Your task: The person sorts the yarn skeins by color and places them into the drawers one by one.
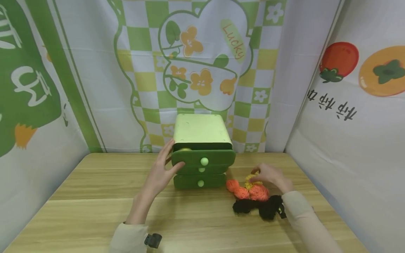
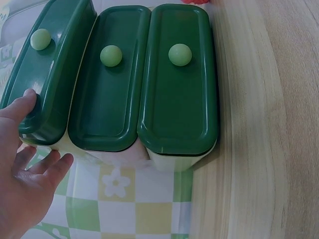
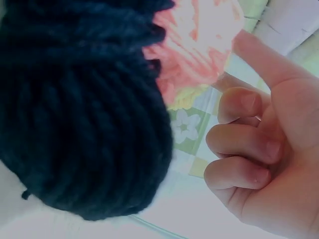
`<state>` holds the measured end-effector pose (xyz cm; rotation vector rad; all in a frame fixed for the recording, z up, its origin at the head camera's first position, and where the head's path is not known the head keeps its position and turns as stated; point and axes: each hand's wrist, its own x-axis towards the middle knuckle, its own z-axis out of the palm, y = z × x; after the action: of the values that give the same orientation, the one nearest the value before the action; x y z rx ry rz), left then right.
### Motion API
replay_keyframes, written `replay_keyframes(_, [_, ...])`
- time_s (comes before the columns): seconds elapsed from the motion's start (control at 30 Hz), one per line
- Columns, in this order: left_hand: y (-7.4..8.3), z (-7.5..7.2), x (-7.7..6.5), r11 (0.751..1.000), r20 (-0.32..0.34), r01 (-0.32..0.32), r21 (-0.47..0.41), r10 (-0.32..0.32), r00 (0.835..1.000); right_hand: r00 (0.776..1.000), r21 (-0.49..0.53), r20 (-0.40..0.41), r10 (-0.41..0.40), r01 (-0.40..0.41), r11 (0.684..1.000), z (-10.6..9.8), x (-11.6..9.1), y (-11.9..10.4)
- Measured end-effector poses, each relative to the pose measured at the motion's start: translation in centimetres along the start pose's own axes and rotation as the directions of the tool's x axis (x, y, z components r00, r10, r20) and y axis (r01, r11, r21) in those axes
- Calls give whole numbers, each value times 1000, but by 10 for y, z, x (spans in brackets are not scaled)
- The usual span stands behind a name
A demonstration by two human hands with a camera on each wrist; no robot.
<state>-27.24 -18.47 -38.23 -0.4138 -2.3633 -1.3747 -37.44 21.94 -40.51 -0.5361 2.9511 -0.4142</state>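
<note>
A small cabinet point(image 1: 202, 128) with a pale green top and dark green drawers stands at the table's back. Its top drawer point(image 1: 190, 158) juts out, with something yellowish partly visible inside. My left hand point(image 1: 159, 175) grips this drawer's left end, thumb on the front and fingers round the side, as the left wrist view also shows. To the cabinet's right, my right hand point(image 1: 272, 176) pinches a yellow yarn ball point(image 1: 249, 182) between thumb and index finger, the other fingers curled. Close by lie orange yarn balls point(image 1: 258, 193) and black yarn point(image 1: 269, 208); both partly hide the yellow ball in the right wrist view.
Below the top drawer, the middle drawer point(image 2: 107, 99) and bottom drawer point(image 2: 177, 99) are pushed in, each with a round pale knob. A wooden table point(image 1: 190, 218) carries everything. Printed cloth point(image 1: 202, 49) hangs behind the cabinet, with more cloth at both sides.
</note>
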Motion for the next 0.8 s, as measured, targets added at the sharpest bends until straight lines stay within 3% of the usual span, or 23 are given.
replay_keyframes(0.43, [1,0,0,1000,-4,-7,-5,7,1000,998,10,-40,-40,40,999,6,-1,0])
replay_keyframes(0.8, [1,-1,-1,1000,0,5,3,-5,1000,994,-67,-95,-55,49,997,11,-1,1])
